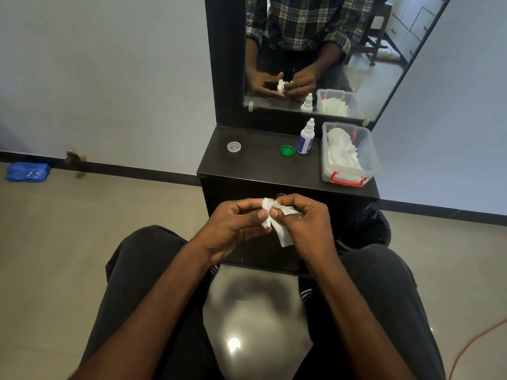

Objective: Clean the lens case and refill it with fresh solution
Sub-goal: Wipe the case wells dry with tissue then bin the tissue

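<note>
Two hands are sitting close together above the person's lap, in front of the dark worktop (pixel 247 171). The left hand (pixel 233 229) is pinching one white tissue (pixel 282 234) with its thumb and fingers. The right hand (pixel 304 220) is curling around the same tissue and something small and clear inside it. That may be the lens case, but it is too hidden to tell.

Farther away, four things are sitting on the worktop. One clear cap (pixel 234 146) is lying at about 9 o'clock on the top, all alone. One green cap (pixel 287 150) is lying near the middle, toward 2 o'clock. One white bottle (pixel 305 138) is standing up straight just beside the green cap, at its 3 o'clock. One clear plastic box (pixel 367 160) with red handles is sitting at the 3 o'clock edge of the top. White tissues are piling up inside it.

Behind it all, at 12 o'clock, one mirror (pixel 411 50) is standing up. It is showing both hands, the tissue, the bottle and the box again.

One blue bag (pixel 27 171) is lying on the floor far off at 9 o'clock, by the wall.
</note>
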